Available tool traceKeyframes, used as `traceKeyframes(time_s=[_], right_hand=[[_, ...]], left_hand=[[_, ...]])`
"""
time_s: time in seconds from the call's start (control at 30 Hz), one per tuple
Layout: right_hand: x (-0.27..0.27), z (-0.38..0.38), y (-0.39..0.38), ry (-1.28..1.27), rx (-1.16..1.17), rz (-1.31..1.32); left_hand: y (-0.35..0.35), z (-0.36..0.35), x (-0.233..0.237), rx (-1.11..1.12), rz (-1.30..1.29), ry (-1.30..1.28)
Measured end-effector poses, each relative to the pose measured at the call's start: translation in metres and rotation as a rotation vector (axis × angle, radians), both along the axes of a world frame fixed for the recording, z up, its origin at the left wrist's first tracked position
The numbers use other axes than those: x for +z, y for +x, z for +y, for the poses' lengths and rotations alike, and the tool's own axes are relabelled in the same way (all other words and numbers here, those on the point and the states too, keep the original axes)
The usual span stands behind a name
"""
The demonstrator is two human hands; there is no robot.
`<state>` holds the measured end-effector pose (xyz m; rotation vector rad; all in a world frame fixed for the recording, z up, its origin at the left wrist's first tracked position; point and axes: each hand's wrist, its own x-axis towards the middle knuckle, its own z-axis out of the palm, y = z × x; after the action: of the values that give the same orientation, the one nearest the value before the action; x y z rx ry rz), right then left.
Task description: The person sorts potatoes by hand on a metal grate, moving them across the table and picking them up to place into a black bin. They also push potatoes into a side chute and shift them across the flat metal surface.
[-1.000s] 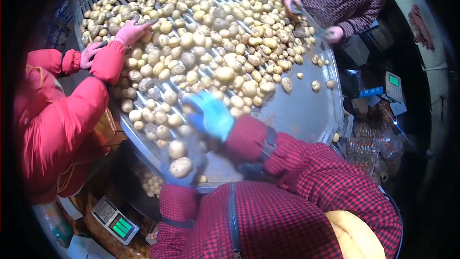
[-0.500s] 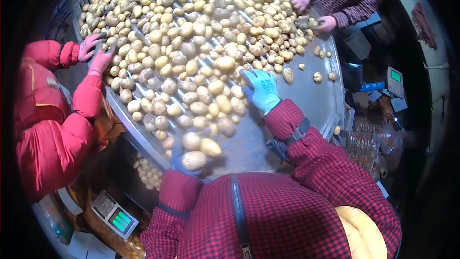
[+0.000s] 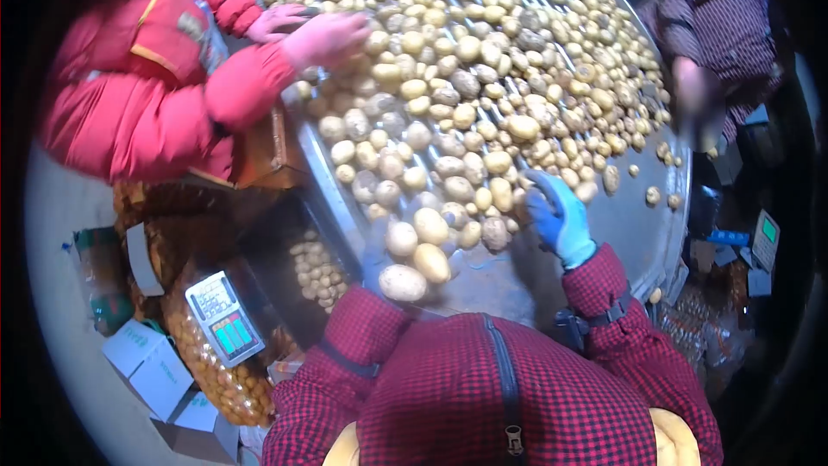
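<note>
My left hand (image 3: pixel 373 252), in a dark blue glove, is mostly hidden behind a cluster of large pale potatoes (image 3: pixel 431 263) that it holds near the table's front edge. My right hand (image 3: pixel 562 223), in a light blue glove with darker fingers, hovers at the near right edge of the potato heap. Its fingers are curved and apart, with no potato visible in them. Just left of its fingertips lie loose potatoes (image 3: pixel 500 193) of mixed sizes, some brown with soil. They rest on the metal sorting table (image 3: pixel 634 229).
On the left a co-worker in a red jacket (image 3: pixel 147 134) reaches pink gloves over the heap. Another person (image 3: pixel 716 26) bends at the far right. A digital scale (image 3: pixel 226 319), a bin of small potatoes (image 3: pixel 316 272) and boxes (image 3: pixel 148 362) stand low on the left.
The camera view has swung left, so the table appears further right. My right hand has drawn back slightly from the heap. The left hand still holds the potatoes; the red-jacketed co-worker's hands reach further in.
</note>
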<state>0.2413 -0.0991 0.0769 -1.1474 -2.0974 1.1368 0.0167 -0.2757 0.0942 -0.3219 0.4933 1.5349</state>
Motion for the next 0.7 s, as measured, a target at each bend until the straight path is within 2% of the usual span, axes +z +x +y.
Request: traceKeyframes(time_s=[0.03, 0.07, 0.1, 0.13, 0.17, 0.23, 0.27, 0.33, 0.37, 0.4, 0.47, 0.53, 0.57, 0.6, 0.67, 0.7], right_hand=[[-0.01, 0.004, 0.009, 0.223, -0.018, -0.068], [-0.03, 0.006, 0.023, 0.17, -0.097, -0.079], [-0.044, 0.009, 0.036, 0.224, -0.094, -0.087], [-0.05, 0.01, 0.048, 0.352, -0.062, -0.234], [-0.06, 0.007, 0.059, 0.353, -0.089, -0.271], [-0.074, -0.001, 0.071, 0.433, -0.1, -0.356], [-0.079, -0.005, 0.075, 0.494, -0.086, -0.423], [-0.086, -0.014, 0.075, 0.489, -0.095, -0.495], [-0.088, -0.018, 0.076, 0.486, -0.102, -0.533], [-0.091, -0.02, 0.076, 0.481, -0.107, -0.541], [-0.096, -0.024, 0.077, 0.474, -0.119, -0.562], [-0.105, -0.026, 0.08, 0.439, -0.121, -0.577], [-0.107, -0.03, 0.083, 0.417, -0.124, -0.59], [-0.107, -0.032, 0.086, 0.415, -0.122, -0.594], [-0.105, -0.031, 0.084, 0.411, -0.116, -0.603], [-0.106, -0.031, 0.082, 0.405, -0.126, -0.591]], left_hand=[[-0.009, -0.003, 0.0, 0.049, 0.135, -0.024], [-0.019, -0.007, -0.004, 0.097, 0.272, -0.05], [-0.028, -0.01, -0.007, 0.142, 0.407, -0.079], [-0.043, -0.011, -0.003, 0.185, 0.206, 0.027], [-0.057, -0.011, 0.001, 0.214, 0.0, 0.118], [-0.09, -0.018, -0.016, 0.351, 0.268, 0.217], [-0.107, -0.023, -0.02, 0.465, 0.204, 0.105], [-0.13, -0.019, -0.006, 0.621, -0.234, 0.259], [-0.145, -0.021, -0.005, 0.642, -0.209, 0.18], [-0.16, -0.025, -0.01, 0.617, -0.064, 0.246], [-0.203, -0.024, -0.042, 0.74, 0.021, 0.264], [-0.252, -0.027, -0.077, 0.717, 0.319, 0.232], [-0.295, -0.026, -0.119, 0.543, 0.487, 0.6], [-0.299, -0.017, -0.094, 0.87, 0.15, 0.003], [-0.327, -0.005, -0.097, 0.997, 0.123, -0.129], [-0.332, -0.003, -0.09, 0.98, 0.033, -0.18]])
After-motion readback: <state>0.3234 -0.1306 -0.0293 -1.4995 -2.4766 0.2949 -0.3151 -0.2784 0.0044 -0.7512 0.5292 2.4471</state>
